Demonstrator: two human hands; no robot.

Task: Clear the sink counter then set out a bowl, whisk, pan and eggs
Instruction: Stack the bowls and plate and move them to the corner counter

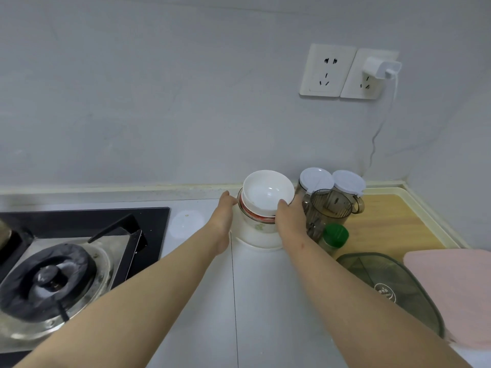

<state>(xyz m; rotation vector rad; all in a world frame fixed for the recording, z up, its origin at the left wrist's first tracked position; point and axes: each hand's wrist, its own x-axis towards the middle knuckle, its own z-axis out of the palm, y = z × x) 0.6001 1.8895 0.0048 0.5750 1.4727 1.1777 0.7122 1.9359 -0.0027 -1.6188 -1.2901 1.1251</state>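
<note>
A stack of bowls (259,224) stands at the back of the white counter against the wall. The top one is a white bowl (267,191), tilted toward me, with a red-rimmed bowl under it. My left hand (224,211) presses the stack's left side. My right hand (291,217) grips its right side, thumb on the white bowl's rim. No whisk, pan or eggs are in view.
A gas hob (66,266) fills the left. Right of the stack stand two white-lidded jars (316,181), a smoky plastic jug (330,208) and a green-capped bottle (336,236) on a wooden board (393,224). A dark mesh cover (393,285) and a pink board (457,293) lie at right.
</note>
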